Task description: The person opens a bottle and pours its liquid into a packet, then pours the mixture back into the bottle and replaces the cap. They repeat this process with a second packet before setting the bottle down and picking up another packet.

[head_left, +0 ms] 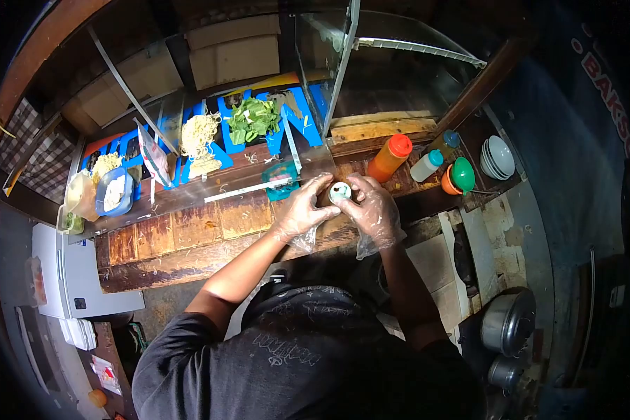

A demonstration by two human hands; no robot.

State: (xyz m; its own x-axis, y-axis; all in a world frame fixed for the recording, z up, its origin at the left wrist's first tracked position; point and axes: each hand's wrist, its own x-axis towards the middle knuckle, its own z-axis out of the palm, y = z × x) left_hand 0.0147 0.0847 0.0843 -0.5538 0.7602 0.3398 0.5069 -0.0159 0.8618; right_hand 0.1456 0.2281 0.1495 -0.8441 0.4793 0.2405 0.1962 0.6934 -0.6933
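Both of my hands wear loose, clear plastic gloves and meet over the wooden counter. Between them is a small round container (340, 192) with a pale rim and something dark and whitish inside; its exact kind I cannot tell. My left hand (304, 213) curves around its left side, fingers bent and thumb at the rim. From the right, my right hand (375, 211) closes on it with the thumb over the near edge. Just left of the hands lies a teal plastic tray or bag (280, 183). An orange-red squeeze bottle (390, 158) stands beyond my right hand.
Noodles (199, 136) and chopped greens (253, 120) lie behind a glass pane. A blue tub (115, 191) stands left. To the right are a white bottle (427, 165), a green cup (461, 173) and stacked bowls (498, 157). Metal pots (509, 323) sit lower right.
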